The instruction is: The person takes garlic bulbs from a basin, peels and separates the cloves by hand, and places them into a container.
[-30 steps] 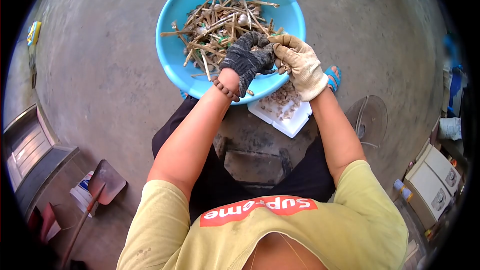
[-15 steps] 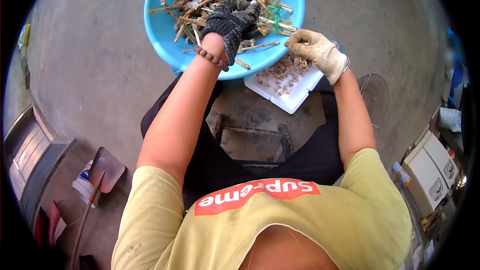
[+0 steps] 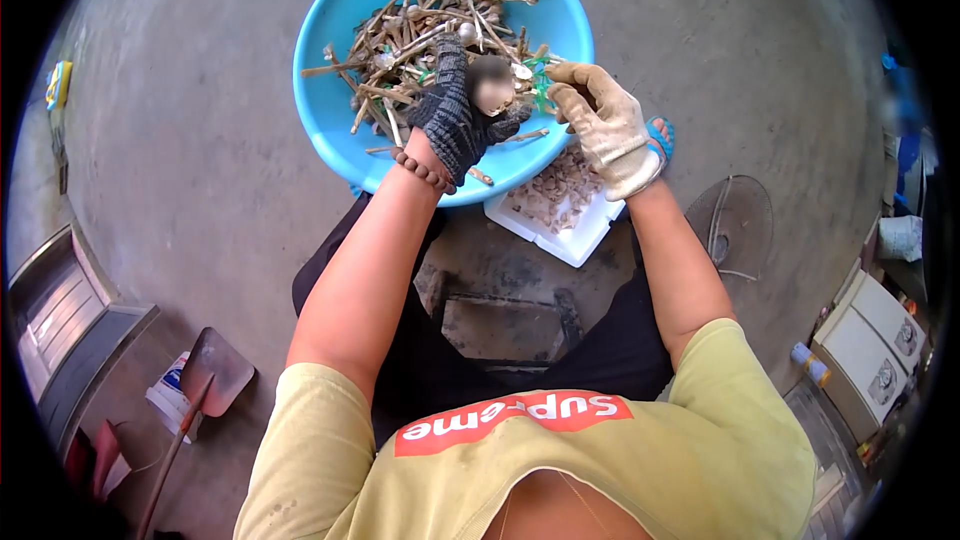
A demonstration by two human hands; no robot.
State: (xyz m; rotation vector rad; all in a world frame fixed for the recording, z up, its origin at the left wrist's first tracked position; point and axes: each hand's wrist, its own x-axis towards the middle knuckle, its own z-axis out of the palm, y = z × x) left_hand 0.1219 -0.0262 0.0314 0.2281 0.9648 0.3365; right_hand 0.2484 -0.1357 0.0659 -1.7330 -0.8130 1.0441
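Observation:
My left hand (image 3: 455, 115), in a dark grey knitted glove, is over the light blue basin (image 3: 325, 125). It is turned partly palm up, around a pale, rounded thing (image 3: 494, 92) that looks like a garlic bulb; a blurred patch covers part of it. Dried garlic with long stalks (image 3: 400, 65) heaps the basin. At the basin's right rim is my right hand (image 3: 603, 130) in a beige work glove, its fingers bent and apart from the thumb, with nothing visible between them. Green string (image 3: 541, 85) lies close to its fingertips.
Under the basin's near right edge, a white foam tray (image 3: 575, 248) holds small brownish pieces (image 3: 555, 190). A low dark stool or frame (image 3: 565, 315) stands between my legs. A round wire guard (image 3: 735, 225) is at right; a shovel (image 3: 215, 370) leans by a white bucket (image 3: 172, 395) at left.
My left hand has turned from palm down to partly palm up, showing the pale thing. My right hand has moved from above the tray left toward the green string. The view has shifted slightly.

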